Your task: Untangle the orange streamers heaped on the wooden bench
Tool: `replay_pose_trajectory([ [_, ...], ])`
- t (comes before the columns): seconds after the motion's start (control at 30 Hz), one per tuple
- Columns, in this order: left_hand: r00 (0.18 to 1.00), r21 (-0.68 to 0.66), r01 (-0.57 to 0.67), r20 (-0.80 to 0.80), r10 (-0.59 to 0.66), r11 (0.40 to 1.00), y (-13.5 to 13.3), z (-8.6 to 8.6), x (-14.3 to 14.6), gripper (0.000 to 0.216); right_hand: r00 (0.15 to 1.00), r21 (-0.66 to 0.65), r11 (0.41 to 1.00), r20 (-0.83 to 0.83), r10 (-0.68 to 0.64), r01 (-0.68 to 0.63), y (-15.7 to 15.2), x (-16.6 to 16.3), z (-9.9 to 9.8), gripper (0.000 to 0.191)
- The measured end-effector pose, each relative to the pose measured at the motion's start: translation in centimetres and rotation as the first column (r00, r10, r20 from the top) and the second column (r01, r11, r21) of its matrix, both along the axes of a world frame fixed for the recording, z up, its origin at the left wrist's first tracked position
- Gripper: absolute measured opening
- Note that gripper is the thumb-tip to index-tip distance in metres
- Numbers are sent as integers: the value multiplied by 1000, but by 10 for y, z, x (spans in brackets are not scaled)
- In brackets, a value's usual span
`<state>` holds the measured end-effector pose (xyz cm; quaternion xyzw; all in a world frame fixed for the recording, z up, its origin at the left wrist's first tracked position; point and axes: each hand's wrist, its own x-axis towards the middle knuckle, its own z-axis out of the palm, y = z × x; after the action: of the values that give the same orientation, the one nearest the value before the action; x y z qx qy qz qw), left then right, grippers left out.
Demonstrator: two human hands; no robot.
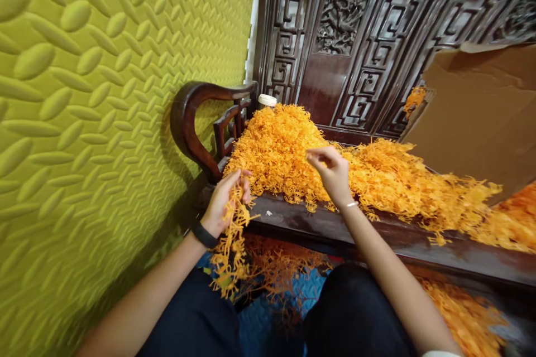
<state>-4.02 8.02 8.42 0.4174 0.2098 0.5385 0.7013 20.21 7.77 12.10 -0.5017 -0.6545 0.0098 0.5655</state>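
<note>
My left hand (221,206), with a black band at the wrist, is closed round a bunch of orange-yellow branching plastic sprigs (233,251). The bunch hangs down from the fingers over my left knee. To the right, my right hand (335,174) is held in a pinch, thumb and forefinger together, in front of a big heap of the same sprigs (276,142). Anything between those fingertips is too small to make out. The heap lies on a dark wooden bench (293,213) and stretches along it to the right.
A curved wooden armrest (184,117) stands at the bench's left end, beside a textured yellow-green wall (104,95). Behind rises a carved backrest (326,75), with a cardboard sheet (481,106) leaning on it. A white-lidded container (267,100) sits behind the heap. More sprigs (276,268) lie below.
</note>
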Motion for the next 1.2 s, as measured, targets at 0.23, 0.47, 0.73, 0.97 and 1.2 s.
replay_pose_trajectory([
  [0.23, 990, 47, -6, -139, 12, 999, -18, 1, 23, 27, 989, 12, 992, 75, -126, 126, 23, -4, 1, 30],
  [0.47, 984, -39, -39, -175, 31, 998, -25, -3, 32, 29, 792, -370, 749, 58, 608, -549, -37, -49, -11, 16],
  [0.73, 978, 5, -112, -175, 111, 994, -24, -13, 36, 26, 787, -363, 819, 277, 551, -445, -36, -64, -22, 17],
  [0.97, 930, 74, -35, -363, 60, 997, -19, -18, 29, 25, 778, -527, 609, -176, 604, -592, -35, -53, -16, 21],
  [1.2, 816, 68, 210, -562, -136, 975, -18, -16, 21, 31, 648, -569, 371, -423, 634, -734, -35, -39, -13, 14],
])
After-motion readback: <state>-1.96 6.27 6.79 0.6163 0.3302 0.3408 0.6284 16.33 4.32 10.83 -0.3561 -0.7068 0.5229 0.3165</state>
